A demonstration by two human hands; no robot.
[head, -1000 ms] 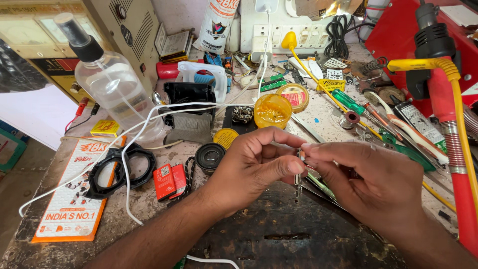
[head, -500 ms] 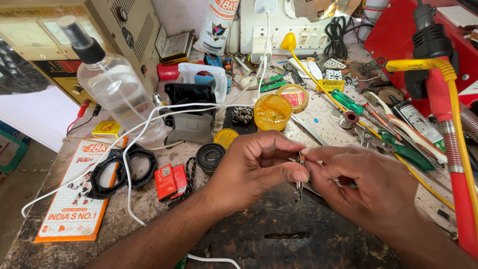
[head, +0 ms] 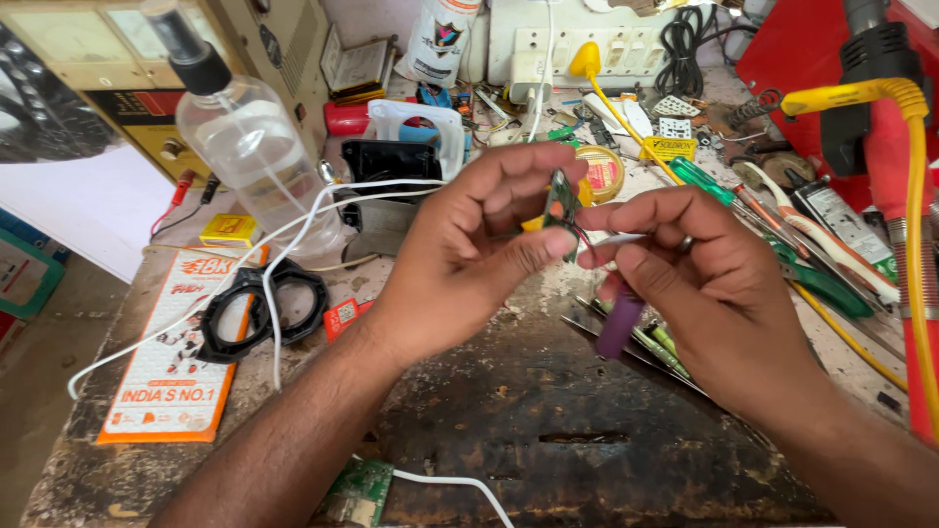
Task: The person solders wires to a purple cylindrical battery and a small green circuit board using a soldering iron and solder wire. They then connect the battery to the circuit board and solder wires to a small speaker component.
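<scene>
My left hand (head: 460,259) pinches a small green circuit board (head: 561,203) upright between thumb and fingers, above the worn workbench (head: 548,430). My right hand (head: 714,288) meets it from the right. Its fingertips touch thin red and white wires (head: 611,240) that run off the board. A purple cylindrical cell (head: 619,325) is tucked under the right hand's fingers and points downward. There is a ring on one right-hand finger.
A clear spray bottle (head: 249,142) stands at the back left, with a white cable (head: 293,230) trailing across the bench. Black rings (head: 262,308) lie beside an orange leaflet (head: 166,372). Screwdrivers (head: 782,240), a yellow tin (head: 601,172) and a red machine (head: 910,254) crowd the right. Another green board (head: 358,492) lies near the front edge.
Both hands have lifted toward the camera. The small board now stands upright in the left fingers, and the purple cell shows under the right hand.
</scene>
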